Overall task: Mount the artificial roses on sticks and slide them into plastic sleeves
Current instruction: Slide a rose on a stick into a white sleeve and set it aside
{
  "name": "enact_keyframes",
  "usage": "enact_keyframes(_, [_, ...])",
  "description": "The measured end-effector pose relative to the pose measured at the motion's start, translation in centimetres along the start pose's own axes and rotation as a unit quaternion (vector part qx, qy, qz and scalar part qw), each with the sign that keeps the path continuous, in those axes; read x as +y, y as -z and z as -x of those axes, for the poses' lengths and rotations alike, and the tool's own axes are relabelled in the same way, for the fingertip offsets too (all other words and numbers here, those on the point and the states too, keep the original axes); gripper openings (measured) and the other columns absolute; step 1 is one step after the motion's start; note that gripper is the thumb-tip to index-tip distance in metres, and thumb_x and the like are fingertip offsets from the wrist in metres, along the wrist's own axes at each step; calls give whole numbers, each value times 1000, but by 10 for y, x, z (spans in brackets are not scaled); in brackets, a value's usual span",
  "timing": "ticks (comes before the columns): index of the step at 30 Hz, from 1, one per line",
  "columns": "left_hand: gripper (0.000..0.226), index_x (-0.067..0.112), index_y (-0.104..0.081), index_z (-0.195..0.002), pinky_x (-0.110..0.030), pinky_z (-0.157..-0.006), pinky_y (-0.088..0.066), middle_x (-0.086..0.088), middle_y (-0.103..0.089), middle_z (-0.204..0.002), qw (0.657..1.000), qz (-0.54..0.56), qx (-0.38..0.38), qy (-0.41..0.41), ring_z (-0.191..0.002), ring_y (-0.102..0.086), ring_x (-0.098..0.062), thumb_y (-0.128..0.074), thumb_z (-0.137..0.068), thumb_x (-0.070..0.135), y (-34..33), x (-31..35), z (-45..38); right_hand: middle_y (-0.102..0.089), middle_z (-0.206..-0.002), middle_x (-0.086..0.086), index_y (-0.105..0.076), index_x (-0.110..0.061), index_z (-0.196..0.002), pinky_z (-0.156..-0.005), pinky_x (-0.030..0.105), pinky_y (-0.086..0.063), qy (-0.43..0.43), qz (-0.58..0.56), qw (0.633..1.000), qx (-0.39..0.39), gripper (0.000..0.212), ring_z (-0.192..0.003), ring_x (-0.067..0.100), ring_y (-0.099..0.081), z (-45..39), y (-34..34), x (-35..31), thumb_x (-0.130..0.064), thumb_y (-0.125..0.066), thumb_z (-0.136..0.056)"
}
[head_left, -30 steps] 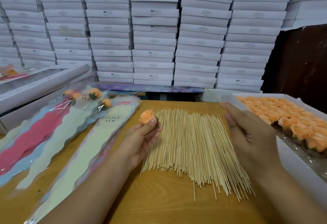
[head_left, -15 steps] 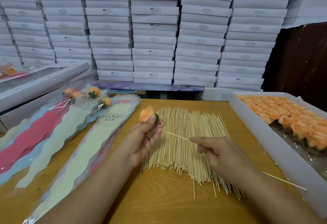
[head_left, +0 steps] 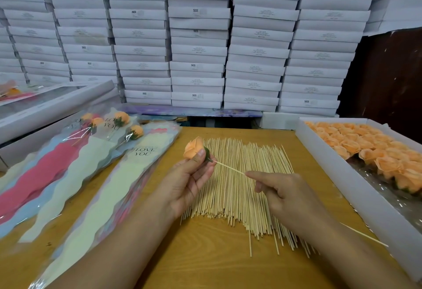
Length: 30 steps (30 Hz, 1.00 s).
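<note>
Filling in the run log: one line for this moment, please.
step: mounting | left hand: holds rose | right hand: pinches stick, tip at rose base | sleeving: not yet

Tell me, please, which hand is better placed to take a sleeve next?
Left, probably: the left hand, pinching the rose, is beside the sleeves; the right hand pinches the stick farther away.

body: 2 forearms, bare to frame edge | left hand [head_left: 187, 182] bare | right hand [head_left: 287, 197] bare
</note>
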<state>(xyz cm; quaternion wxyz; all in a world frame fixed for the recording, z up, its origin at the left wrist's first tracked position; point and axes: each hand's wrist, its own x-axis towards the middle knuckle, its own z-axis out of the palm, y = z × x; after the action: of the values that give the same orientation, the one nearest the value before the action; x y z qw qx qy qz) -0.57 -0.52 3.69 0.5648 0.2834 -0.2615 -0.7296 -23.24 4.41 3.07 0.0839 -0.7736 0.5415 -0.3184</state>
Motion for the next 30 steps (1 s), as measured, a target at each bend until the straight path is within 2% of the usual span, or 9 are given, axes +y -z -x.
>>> enact_keyframes(5, [24,-3,-68,-97,-26,-71,-62,-18,-75,-92,1000,0,3,-3,-77,-75,-17,-70,-77,10,-1,0,1,-68,-93,-23,-59,-45,-128,-50,35,-54,-1,5,1000,-3,55,-45,14,-56,1,0,0,-3,-55,-93])
enact_keyframes(9, [24,-3,-67,-98,-27,-72,-61,-19,-74,-92,1000,3,7,-1,-76,-75,-18,-70,-77,9,-3,0,2,-68,-92,-22,-62,-43,-127,-45,25,-49,-4,2,1000,-5,53,-43,10,-52,0,-1,1,-2,-55,-93])
enact_keyframes(15, [24,-4,-66,-100,-28,-73,-61,-21,-73,-93,1000,6,9,2,-75,-74,-19,-69,-79,8,-4,0,4,-68,-90,-22,-62,-43,-126,-48,29,-51,-7,1,1000,-8,53,-46,13,-55,1,0,1,-1,-56,-93])
enact_keyframes(19, [26,-4,-65,-102,-28,-72,-61,-20,-74,-93,1000,7,4,5,-75,-75,-19,-68,-79,7,-5,0,5,-67,-91,-22,-62,-42,-127,-46,22,-48,-5,-5,1000,-10,51,-46,10,-54,1,-1,0,-3,-56,-94])
enact_keyframes(27, [28,-5,-65,-104,-28,-72,-61,-21,-74,-93,1000,11,1,11,-75,-74,-20,-68,-79,7,-7,-3,7,-67,-89,-20,-63,-41,-127,-45,22,-45,-10,-15,1000,-17,50,-45,6,-51,1,-2,-2,-3,-55,-96])
enact_keyframes(30, [27,-5,-65,-105,-28,-71,-62,-21,-74,-93,1000,13,-1,13,-75,-75,-19,-68,-80,7,-8,-4,8,-68,-88,-20,-63,-40,-127,-43,18,-42,-7,-24,1000,-15,49,-48,8,-55,3,-3,-2,-4,-55,-96])
